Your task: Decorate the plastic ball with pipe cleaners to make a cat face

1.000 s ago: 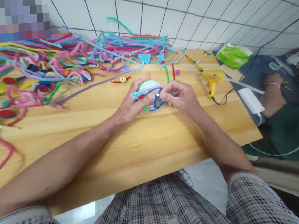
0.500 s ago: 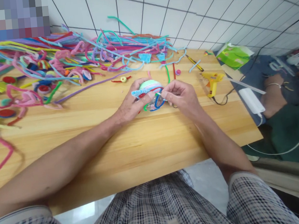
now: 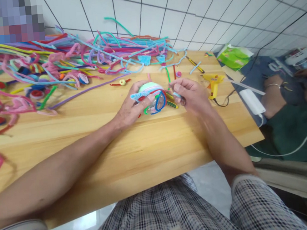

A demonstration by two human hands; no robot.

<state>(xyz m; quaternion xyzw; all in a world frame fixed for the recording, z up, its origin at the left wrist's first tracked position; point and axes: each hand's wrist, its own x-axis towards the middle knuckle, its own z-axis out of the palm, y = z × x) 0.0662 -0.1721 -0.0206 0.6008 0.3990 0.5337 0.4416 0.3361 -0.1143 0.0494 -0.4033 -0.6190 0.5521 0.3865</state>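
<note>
My left hand point(image 3: 131, 104) is wrapped round the left side of a round craft piece point(image 3: 155, 88) covered in pastel fuzzy pipe cleaners. Its near side has a clear, see-through part with a blue loop, red and green strips and a light-blue coil sticking out at the left. To its right, a short gap away, my right hand point(image 3: 190, 94) has its fingers closed on a small light-blue piece point(image 3: 177, 95). Something dark shows under those fingers, too blurred to name. A yellow and green striped thing point(image 3: 172, 104) lies between the craft piece and my right hand.
Piles of coloured pipe cleaners point(image 3: 84, 56) cover the back and left of the wooden table point(image 3: 124, 149). At the right lie a yellow glue gun point(image 3: 213, 83), a yellow-black cutter point(image 3: 194, 65), a green packet point(image 3: 233, 57) and a white box point(image 3: 252, 101). Another person's arm point(image 3: 273, 97) rests beyond.
My right hand has drawn away to the right from the craft piece, uncovering its blue loop and the striped thing. My left hand keeps its hold. The whole view has shifted slightly.
</note>
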